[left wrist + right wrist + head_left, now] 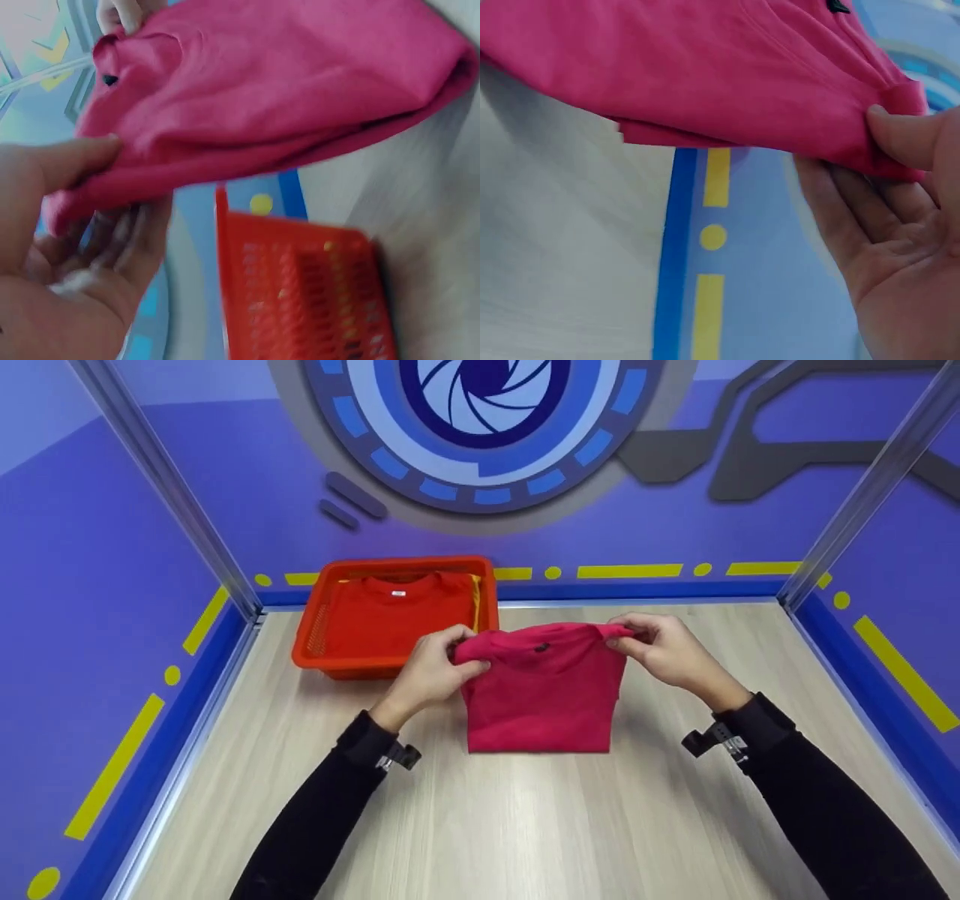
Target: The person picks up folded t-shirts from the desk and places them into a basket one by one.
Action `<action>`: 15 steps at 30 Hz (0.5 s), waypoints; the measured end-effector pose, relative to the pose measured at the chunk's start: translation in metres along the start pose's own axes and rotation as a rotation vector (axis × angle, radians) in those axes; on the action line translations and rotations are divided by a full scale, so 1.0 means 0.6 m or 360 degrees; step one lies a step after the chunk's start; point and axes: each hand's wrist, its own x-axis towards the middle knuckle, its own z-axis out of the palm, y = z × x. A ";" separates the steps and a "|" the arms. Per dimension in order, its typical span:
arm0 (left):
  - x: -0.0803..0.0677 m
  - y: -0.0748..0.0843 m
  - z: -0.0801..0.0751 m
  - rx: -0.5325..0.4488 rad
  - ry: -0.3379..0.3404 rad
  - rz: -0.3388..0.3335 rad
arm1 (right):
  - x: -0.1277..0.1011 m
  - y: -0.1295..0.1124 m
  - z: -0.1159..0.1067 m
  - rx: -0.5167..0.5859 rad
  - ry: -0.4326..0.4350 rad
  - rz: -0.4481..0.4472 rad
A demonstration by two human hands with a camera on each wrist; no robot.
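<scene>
A folded pinkish-red T-shirt hangs between my two hands, its collar edge raised and its lower fold close over the table. My left hand pinches the left upper corner, thumb on the front and fingers behind. At the opposite corner my right hand grips the cloth the same way. A small dark label shows inside the collar. In the left wrist view the folded layers of the T-shirt part slightly along the side. The right wrist view shows the thumb pressing the T-shirt against the fingers.
An orange-red plastic basket stands at the back left, just beyond my left hand. Inside lies a folded red T-shirt with a white label, and a strip of yellow cloth at its right. Blue-purple printed walls enclose the wooden table.
</scene>
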 end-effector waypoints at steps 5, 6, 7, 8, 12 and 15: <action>0.006 0.004 -0.042 -0.0080 -0.0011 0.0150 | 0.008 -0.037 0.011 -0.0016 0.0108 -0.0122; 0.008 0.007 -0.053 -0.0092 -0.0003 0.0177 | 0.012 -0.045 0.013 -0.0026 0.0136 -0.0150; 0.010 0.010 -0.064 -0.0101 0.0009 0.0197 | 0.017 -0.052 0.016 -0.0032 0.0168 -0.0180; 0.013 0.013 -0.077 -0.0111 0.0022 0.0213 | 0.022 -0.060 0.019 -0.0037 0.0202 -0.0214; 0.019 0.025 -0.130 -0.0140 0.0123 0.0235 | 0.047 -0.094 0.035 -0.0029 0.0311 -0.0348; 0.020 0.028 -0.168 -0.0155 0.0210 0.0219 | 0.070 -0.120 0.053 0.0014 0.0314 -0.0406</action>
